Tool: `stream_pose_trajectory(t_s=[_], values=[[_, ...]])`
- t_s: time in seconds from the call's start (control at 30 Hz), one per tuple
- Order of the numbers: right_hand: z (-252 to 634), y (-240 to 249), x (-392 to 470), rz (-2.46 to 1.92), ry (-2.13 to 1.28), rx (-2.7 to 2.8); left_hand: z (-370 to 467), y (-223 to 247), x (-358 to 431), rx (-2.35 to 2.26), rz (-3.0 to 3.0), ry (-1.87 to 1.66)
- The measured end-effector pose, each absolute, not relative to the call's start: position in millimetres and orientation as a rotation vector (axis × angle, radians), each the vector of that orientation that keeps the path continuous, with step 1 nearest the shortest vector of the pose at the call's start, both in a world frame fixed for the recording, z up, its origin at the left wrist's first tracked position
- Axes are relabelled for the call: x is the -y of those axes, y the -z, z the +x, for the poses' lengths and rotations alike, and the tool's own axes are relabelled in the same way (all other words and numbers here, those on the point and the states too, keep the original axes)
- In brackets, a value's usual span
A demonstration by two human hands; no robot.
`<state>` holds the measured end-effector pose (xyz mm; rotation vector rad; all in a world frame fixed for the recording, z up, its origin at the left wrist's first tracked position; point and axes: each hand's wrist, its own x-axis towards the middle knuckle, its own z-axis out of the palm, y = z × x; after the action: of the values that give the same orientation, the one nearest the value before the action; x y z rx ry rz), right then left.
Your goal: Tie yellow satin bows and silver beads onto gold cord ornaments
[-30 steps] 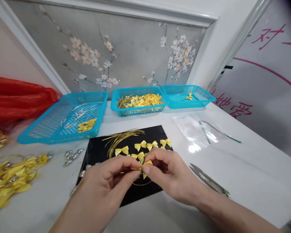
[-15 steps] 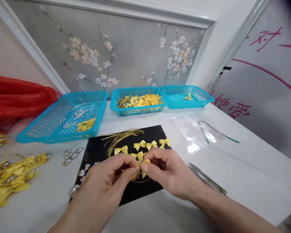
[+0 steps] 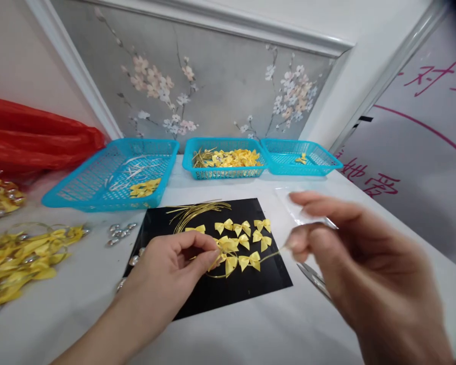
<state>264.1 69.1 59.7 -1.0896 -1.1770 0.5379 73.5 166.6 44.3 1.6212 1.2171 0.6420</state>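
My left hand (image 3: 171,268) pinches a yellow ribbon bow (image 3: 228,245) between thumb and fingertips, over the black board (image 3: 235,299). Out to the right, my right hand (image 3: 365,263), blurred by motion, has thumb and fingers closed on the end of a thin gold wire (image 3: 270,255). That wire stretches back toward the bows by my left hand; where it joins them is hard to make out. Several loose yellow bows (image 3: 262,240) lie on the board. Behind them is a bundle of gold wires (image 3: 192,215). Silver beads (image 3: 135,259) rest at the board's left edge, partly hidden by my left hand.
Three blue baskets (image 3: 159,200) stand along the back, holding white strips, yellow bows and gold wires. Metal snips (image 3: 314,280) lie partly under my right hand. At left are a silver bead cluster (image 3: 120,233), a yellow ribbon pile (image 3: 19,268) and red plastic (image 3: 38,137).
My right hand has moved away from my left, out to the right and nearer the camera, drawing the gold wire. My left hand keeps its pinch. The view has shifted slightly.
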Motion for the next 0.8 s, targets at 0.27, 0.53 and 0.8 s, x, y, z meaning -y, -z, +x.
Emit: stream_pose_trajectory(t_s=[0.27,0.53,0.8], values=[[237,-28,-87,-1.167,-0.293,1.688,73,-56,-161,-1.119,1.382,-0.597],[233,-21,-85,-1.310,-0.079,1.728,74,-60,-157,-1.009,1.036,-0.587],[233,-22,-83,-1.332,-0.096,1.774,74,-61,-157,-0.999,0.977,-0.587]])
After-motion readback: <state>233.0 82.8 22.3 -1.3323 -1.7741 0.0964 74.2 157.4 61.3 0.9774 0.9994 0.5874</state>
